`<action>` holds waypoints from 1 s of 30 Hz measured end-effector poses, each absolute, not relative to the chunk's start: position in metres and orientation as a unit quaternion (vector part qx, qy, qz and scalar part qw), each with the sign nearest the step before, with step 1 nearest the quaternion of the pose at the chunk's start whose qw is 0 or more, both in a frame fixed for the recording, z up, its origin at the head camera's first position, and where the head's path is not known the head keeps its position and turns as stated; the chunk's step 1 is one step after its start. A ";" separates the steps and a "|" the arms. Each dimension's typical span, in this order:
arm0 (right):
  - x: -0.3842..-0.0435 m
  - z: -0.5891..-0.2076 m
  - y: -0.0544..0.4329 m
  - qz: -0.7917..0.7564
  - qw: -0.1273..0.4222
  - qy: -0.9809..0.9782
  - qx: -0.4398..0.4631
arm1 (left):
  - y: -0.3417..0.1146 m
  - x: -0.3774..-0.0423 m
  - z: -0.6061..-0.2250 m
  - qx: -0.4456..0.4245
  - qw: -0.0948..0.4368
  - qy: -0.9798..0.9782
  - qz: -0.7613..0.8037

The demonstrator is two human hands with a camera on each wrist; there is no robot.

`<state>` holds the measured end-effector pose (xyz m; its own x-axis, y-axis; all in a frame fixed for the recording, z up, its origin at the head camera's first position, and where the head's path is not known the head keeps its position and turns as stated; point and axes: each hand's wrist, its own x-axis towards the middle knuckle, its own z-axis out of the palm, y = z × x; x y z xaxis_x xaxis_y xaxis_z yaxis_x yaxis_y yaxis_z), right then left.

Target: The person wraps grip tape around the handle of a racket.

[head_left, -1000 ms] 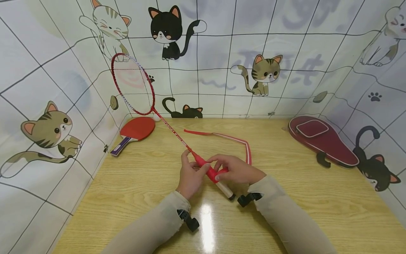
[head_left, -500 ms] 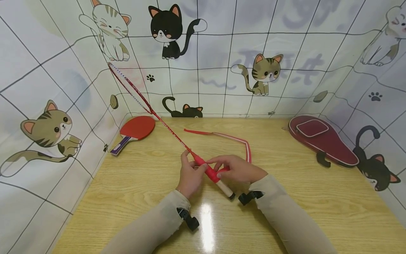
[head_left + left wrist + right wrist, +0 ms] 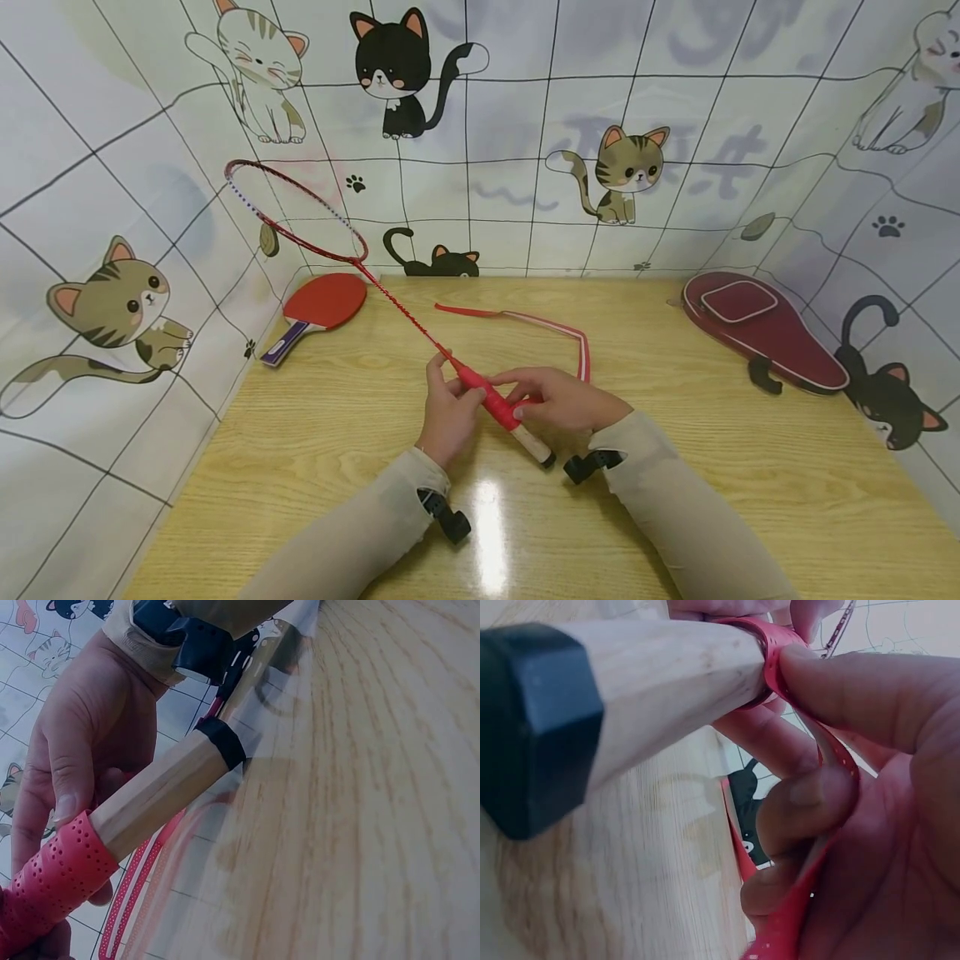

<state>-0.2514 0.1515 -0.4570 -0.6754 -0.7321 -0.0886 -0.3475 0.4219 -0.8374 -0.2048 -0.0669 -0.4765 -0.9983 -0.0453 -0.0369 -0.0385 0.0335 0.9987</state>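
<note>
A badminton racket [image 3: 405, 310] with a red, stringless frame slants up to the left in the head view. Red perforated grip tape is wound round the upper part of its handle. Bare wood [image 3: 169, 787] and a black butt cap [image 3: 221, 742] show below the winding. My left hand [image 3: 450, 421] holds the wrapped handle between thumb and fingers. Pressing the tape at the winding's lower edge is the thumb of my right hand [image 3: 562, 400]. The loose grip tape [image 3: 832, 750] runs through that hand's curled fingers and trails behind it on the table.
A red table tennis bat [image 3: 326, 302] lies at the back left of the wooden table [image 3: 360, 533]. At the back right is a dark red bat case [image 3: 757, 325]. Cat-patterned walls [image 3: 510, 125] stand close behind and on both sides.
The racket has rolled about its shaft. Its head passed edge-on and now faces another way, tipped lower and farther left. Both hands stay nearly in place on the handle and tape.
</note>
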 end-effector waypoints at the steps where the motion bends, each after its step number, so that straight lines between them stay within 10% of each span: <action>1: -0.251 -0.457 0.151 -0.423 0.226 0.813 -0.331 | -0.067 -0.205 -0.476 0.028 0.002 -0.717 -0.696; 30: -0.251 -0.460 0.148 -0.412 0.223 0.821 -0.328 | -0.068 -0.210 -0.481 0.022 -0.009 -0.705 -0.709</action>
<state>-0.2509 0.1484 -0.4598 -0.6860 -0.7213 -0.0957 -0.3548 0.4464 -0.8215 -0.2099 -0.0683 -0.4807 -0.9989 -0.0185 -0.0432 -0.0431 -0.0058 0.9991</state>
